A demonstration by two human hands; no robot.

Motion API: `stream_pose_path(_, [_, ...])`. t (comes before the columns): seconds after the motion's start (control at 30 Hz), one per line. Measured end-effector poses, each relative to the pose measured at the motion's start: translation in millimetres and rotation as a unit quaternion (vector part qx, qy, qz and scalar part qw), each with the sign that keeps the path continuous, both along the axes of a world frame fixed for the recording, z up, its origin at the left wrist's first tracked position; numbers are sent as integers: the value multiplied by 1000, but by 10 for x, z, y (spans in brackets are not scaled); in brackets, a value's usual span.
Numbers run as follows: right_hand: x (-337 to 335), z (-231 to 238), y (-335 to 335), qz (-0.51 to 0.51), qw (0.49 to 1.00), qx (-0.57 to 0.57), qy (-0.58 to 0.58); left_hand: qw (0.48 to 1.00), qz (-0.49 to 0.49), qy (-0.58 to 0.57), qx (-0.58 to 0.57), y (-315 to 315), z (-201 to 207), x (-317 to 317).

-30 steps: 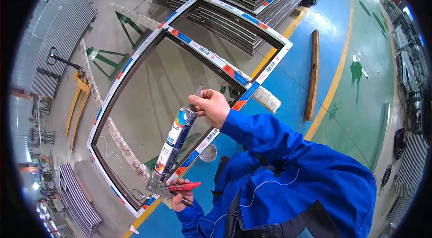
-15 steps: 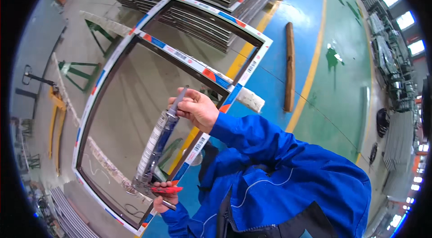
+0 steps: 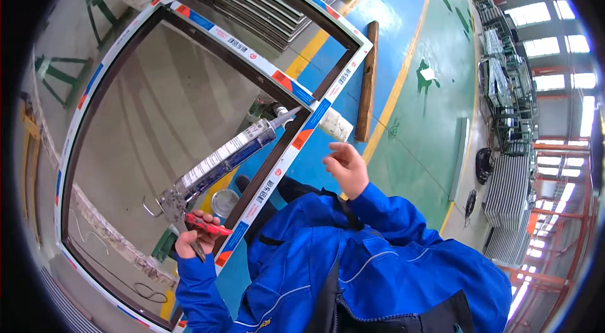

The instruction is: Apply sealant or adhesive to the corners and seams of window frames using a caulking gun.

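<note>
My left hand (image 3: 186, 243) is closed around the red handle of a caulking gun (image 3: 222, 158). The gun carries a tube with a white and dark blue wrap, and its tapered grey nozzle points up and right, by the crossbar's right end. Beneath and around the gun is a window frame (image 3: 268, 187), dark with white, blue and red protective film, divided by a crossbar. To the right of the frame hovers my right hand (image 3: 345, 170), free of the gun, with loosely bent fingers apart and nothing in them.
A padded support beam (image 3: 336, 125) pokes out under the frame's right side. A wooden beam (image 3: 368, 81) lies on the blue floor. Behind stand stacked frames (image 3: 258, 8); green trestle legs (image 3: 60, 74) are at the left. Below the frame is a round container (image 3: 225, 203).
My right hand has left the nozzle and moved right and down. The gun, in my left hand, has swung its nozzle rightward. The view has shifted too.
</note>
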State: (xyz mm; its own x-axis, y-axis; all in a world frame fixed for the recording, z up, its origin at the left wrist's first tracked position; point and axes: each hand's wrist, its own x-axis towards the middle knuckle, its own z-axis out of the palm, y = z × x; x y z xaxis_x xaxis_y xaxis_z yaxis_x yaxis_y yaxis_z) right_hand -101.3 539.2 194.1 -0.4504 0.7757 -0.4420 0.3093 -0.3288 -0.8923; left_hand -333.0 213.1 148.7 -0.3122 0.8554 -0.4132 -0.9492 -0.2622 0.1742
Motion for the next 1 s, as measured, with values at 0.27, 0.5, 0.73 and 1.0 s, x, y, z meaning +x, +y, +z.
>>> stream_pose_path(0.27, [-1129, 102, -6, -44, 939, -236, 245, 1000, 12, -13, 24, -61, 74, 86])
stream_pose_path(0.5, [-1305, 55, -62, -48, 951, -193, 238, 1000, 7, 3, 3, -198, 152, 82])
stream_pose_path(0.73, [-1248, -112, -105, -69, 951, -226, 200, 1000, 16, 5, -12, -213, 39, 54])
stream_pose_path(1.0, [-239, 62, -176, -62, 957, -280, 51, 999, -7, 8, -34, 26, -126, -136])
